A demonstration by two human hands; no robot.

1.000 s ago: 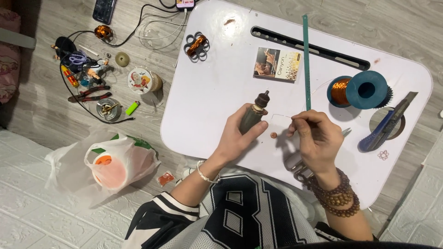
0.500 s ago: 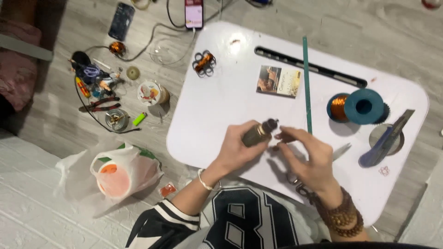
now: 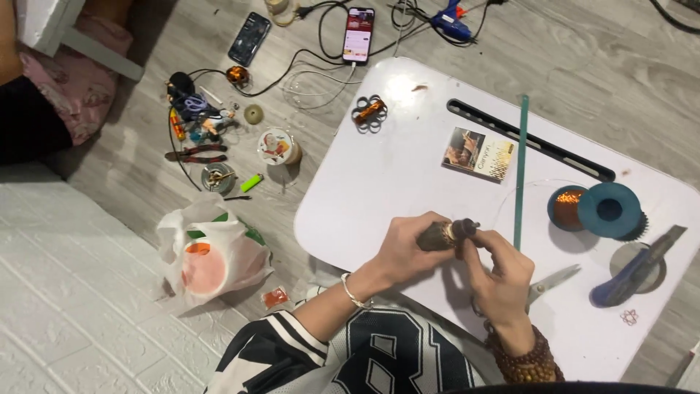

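My left hand [image 3: 408, 252] grips a small dark cylindrical tool [image 3: 446, 234], held level over the white lap table [image 3: 394, 168]. The fingers of my right hand [image 3: 503, 281] pinch at the tool's narrow tip; whether they hold a thin wire there is too small to tell. Under my right hand lie scissors [image 3: 555, 281] on the table. A long green stick [image 3: 520, 169] lies just beyond my hands, and a spool of copper wire [image 3: 566, 206] with a blue reel [image 3: 611, 211] sits to the right.
A small flat box [image 3: 480, 153], a copper wire ornament [image 3: 370, 111], a utility knife [image 3: 634, 271] and a black slot [image 3: 532, 138] are on the table. On the floor: two phones, cables, a glue gun [image 3: 450, 22], pliers, a lighter, a plastic bag [image 3: 211, 255].
The view has shifted right and down. My hands came together: the tool went from upright to level, and my right hand moved onto its tip.
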